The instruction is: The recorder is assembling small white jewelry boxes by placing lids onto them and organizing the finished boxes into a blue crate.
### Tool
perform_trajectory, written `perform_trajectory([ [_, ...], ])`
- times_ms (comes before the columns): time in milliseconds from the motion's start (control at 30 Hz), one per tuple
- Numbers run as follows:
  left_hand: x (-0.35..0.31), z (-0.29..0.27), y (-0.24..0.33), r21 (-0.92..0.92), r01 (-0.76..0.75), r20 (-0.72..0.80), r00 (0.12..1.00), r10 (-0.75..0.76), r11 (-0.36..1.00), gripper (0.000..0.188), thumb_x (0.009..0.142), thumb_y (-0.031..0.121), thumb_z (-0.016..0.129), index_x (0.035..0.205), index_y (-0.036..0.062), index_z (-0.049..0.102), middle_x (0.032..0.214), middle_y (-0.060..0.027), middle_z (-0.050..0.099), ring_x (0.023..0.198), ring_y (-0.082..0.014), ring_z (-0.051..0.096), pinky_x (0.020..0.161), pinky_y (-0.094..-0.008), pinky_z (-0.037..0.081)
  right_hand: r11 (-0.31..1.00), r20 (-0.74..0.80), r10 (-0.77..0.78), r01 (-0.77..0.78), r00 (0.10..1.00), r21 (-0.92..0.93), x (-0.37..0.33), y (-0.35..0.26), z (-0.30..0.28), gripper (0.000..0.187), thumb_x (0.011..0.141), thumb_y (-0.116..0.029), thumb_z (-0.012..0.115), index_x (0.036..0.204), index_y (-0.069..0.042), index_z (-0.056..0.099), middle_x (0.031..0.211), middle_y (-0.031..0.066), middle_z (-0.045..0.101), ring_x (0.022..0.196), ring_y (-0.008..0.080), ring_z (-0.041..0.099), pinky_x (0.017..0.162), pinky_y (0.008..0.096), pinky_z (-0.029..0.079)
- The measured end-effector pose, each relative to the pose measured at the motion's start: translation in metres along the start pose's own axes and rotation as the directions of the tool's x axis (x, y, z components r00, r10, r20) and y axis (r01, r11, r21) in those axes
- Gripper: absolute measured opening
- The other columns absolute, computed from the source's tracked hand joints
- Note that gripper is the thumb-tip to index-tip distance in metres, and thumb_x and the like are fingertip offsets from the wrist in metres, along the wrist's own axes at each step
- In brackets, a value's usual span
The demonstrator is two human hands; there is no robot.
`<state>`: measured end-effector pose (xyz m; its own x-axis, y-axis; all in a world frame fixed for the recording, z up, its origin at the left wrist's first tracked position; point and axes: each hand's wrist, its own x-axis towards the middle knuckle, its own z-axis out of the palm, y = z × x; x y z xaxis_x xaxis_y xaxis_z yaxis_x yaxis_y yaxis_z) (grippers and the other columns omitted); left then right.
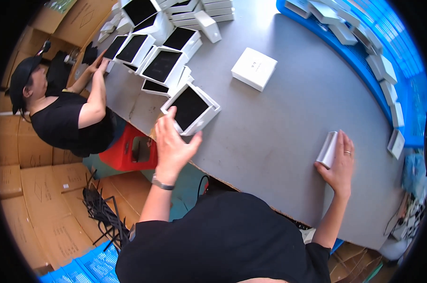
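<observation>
My left hand [172, 144] is at the near edge of a white box with a black insert [191, 109], at the near end of the pile. Its thumb and fingers are apart, and the fingertips overlap the box's rim; whether they press on it is unclear. On the right side of the table, my right hand [340, 165] has its thumb and fingers around a small, narrow white box [327, 148] standing on the tabletop. A closed square white box with small dark print on top [254, 68] sits alone beyond, between my two hands.
More white boxes with black inserts [164, 66] are piled at the far left of the grey table [251, 137]. Small white boxes [385, 68] line a blue crate [364, 61] at right. A co-worker [62, 108] handles boxes at left, near a red stool [128, 151].
</observation>
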<state>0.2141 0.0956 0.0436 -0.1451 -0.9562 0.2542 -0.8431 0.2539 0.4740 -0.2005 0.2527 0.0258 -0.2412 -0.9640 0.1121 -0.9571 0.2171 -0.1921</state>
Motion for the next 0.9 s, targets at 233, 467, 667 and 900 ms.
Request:
perform_trajectory([
  [233, 0.014, 0.036, 0.072, -0.452, -0.582, 0.131, 0.706, 0.696, 0.676, 0.046, 0.071, -0.008, 0.074, 0.115, 0.0068, 0.068, 0.118, -0.0151, 0.058, 0.106, -0.0337, 0.060, 0.089, -0.0412, 0.053, 0.957, 0.057, -0.021, 0.004, 0.998, 0.290, -0.037, -0.038, -0.004, 0.108, 0.055, -0.022, 0.087, 0.151, -0.003, 0.041, 0.144, 0.0193, 0.049, 0.134, 0.0411, 0.045, 0.113, 0.0501, 0.038],
  [467, -0.012, 0.076, 0.090, -0.451, -0.696, 0.550, 0.277, 0.788, 0.559, 0.070, 0.075, -0.009, 0.061, 0.143, 0.0117, 0.054, 0.145, -0.0145, 0.049, 0.134, -0.0374, 0.046, 0.109, -0.0445, 0.044, 0.967, 0.142, -0.050, 0.013, 0.989, 0.253, -0.070, -0.050, -0.005, 0.105, 0.061, -0.024, 0.084, 0.154, -0.012, 0.038, 0.147, 0.0133, 0.047, 0.135, 0.0376, 0.042, 0.108, 0.0502, 0.039],
  [667, -0.042, 0.069, 0.098, -0.514, -0.517, 0.537, 0.429, 0.727, 0.685, 0.105, 0.067, 0.023, 0.084, 0.157, 0.0101, 0.033, 0.157, -0.0205, 0.031, 0.142, -0.0443, 0.032, 0.117, -0.0554, 0.028, 0.970, 0.083, -0.026, 0.005, 0.996, 0.243, -0.086, -0.040, -0.002, 0.104, 0.060, -0.017, 0.081, 0.155, -0.015, 0.039, 0.149, 0.0103, 0.045, 0.137, 0.0356, 0.039, 0.107, 0.0470, 0.036],
  [900, -0.051, 0.102, 0.112, -0.547, -0.596, 0.416, 0.416, 0.809, 0.588, 0.098, 0.068, 0.020, 0.082, 0.155, 0.0081, 0.038, 0.143, -0.0183, 0.040, 0.134, -0.0396, 0.038, 0.113, -0.0508, 0.031, 0.943, 0.087, -0.141, 0.107, 0.986, 0.315, -0.081, -0.042, 0.005, 0.101, 0.059, -0.014, 0.081, 0.152, -0.015, 0.043, 0.148, 0.0105, 0.048, 0.136, 0.0365, 0.041, 0.105, 0.0483, 0.037],
])
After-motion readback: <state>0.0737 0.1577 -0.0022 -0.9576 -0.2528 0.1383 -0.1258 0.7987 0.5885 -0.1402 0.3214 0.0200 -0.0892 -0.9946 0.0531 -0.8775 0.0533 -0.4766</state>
